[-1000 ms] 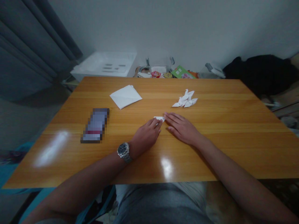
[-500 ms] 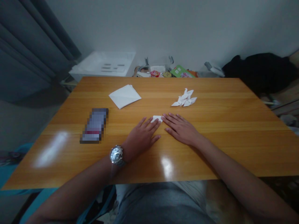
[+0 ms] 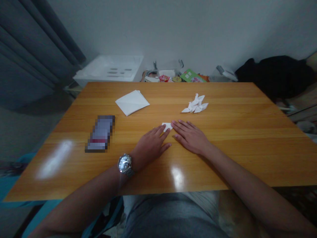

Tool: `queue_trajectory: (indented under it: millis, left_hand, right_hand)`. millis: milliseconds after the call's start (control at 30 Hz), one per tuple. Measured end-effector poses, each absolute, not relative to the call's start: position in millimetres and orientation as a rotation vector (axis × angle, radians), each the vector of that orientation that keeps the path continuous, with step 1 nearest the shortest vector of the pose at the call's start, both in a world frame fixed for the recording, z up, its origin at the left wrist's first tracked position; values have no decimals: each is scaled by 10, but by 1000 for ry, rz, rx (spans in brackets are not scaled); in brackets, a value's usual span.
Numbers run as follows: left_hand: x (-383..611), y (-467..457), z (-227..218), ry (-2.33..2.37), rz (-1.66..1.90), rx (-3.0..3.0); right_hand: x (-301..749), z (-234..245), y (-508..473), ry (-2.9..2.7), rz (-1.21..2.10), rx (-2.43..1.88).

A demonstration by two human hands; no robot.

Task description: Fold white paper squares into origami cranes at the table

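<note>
A small piece of folded white paper (image 3: pixel 167 126) lies flat on the wooden table (image 3: pixel 223 132) between my hands. My left hand (image 3: pixel 152 142), with a metal watch (image 3: pixel 125 163) on its wrist, rests on the paper's left and near side, fingers stretched out and thumb apart. At the paper's right edge, the fingertips of my right hand (image 3: pixel 189 136) press down with the fingers spread. Part of the paper is hidden under my fingers. Beyond my right hand sit several white folded paper birds (image 3: pixel 195 104), bunched together.
White paper sheets (image 3: pixel 133 102) lie stacked at the back left of the table. A blurred-out phone (image 3: pixel 100 134) is at the left. Past the far edge stand a white bin-like tray (image 3: pixel 116 67), a green packet (image 3: pixel 193 76) and a dark cloth (image 3: pixel 274 74).
My left fingers have shifted slightly over the paper, drawing closer together, and show its near part between two fingers. My right hand has hardly moved.
</note>
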State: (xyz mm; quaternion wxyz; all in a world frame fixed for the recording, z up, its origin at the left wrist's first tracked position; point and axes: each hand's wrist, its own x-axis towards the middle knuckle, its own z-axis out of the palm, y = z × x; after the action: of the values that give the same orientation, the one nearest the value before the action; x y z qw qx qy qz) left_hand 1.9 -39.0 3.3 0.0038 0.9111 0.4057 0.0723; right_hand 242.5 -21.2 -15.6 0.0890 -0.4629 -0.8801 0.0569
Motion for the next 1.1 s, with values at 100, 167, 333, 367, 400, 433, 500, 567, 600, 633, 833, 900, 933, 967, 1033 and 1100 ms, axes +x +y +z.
queue_trajectory:
  millis: [100, 167, 333, 367, 400, 433, 500, 567, 600, 633, 833, 900, 933, 967, 1033, 1100]
  left_hand:
    - [10, -377, 29, 1259, 217, 2857]
    - [5, -367, 23, 1247, 229, 2860]
    - [-1, -348, 9, 1236, 241, 2865]
    - [-3, -343, 7, 1235, 239, 2865]
    - [-6, -337, 4, 1230, 238, 2866]
    - [-9, -331, 2, 1222, 238, 2867]
    - [-15, -317, 0, 1202, 249, 2865]
    - [-21, -305, 4, 1184, 266, 2852]
    - [-23, -300, 9, 1175, 271, 2843]
    - [-25, -296, 15, 1166, 276, 2834]
    - [-47, -257, 43, 1153, 248, 2841]
    - [-59, -237, 43, 1181, 251, 2851]
    - [-64, -227, 42, 1205, 261, 2856]
    - [-69, -219, 41, 1231, 272, 2862]
    - [-73, -206, 36, 1276, 296, 2872]
    - [-69, -203, 32, 1307, 317, 2872]
  right_hand:
    - [2465, -187, -190, -2600, 165, -1384]
    - [2497, -206, -168, -2557, 165, -1433]
    - [2547, -201, -122, -2521, 172, -1484]
    - [2555, -190, -116, -2526, 171, -1477]
    - [2563, -177, -112, -2530, 171, -1467]
    - [2573, -164, -110, -2534, 173, -1453]
    - [2588, -143, -110, -2549, 187, -1401]
    - [2591, -137, -116, -2586, 221, -1312]
    - [2586, -141, -121, -2614, 242, -1257]
    - [2578, -148, -125, -2639, 264, -1210]
    - [2526, -178, -144, -2643, 338, -1231]
    - [2532, -158, -149, -2628, 333, -1249]
    - [2539, -143, -152, -2634, 330, -1241]
    - [2548, -125, -157, -2645, 329, -1223]
    - [2566, -88, -170, -2666, 330, -1163]
    - [2575, -57, -186, -2663, 324, -1104]
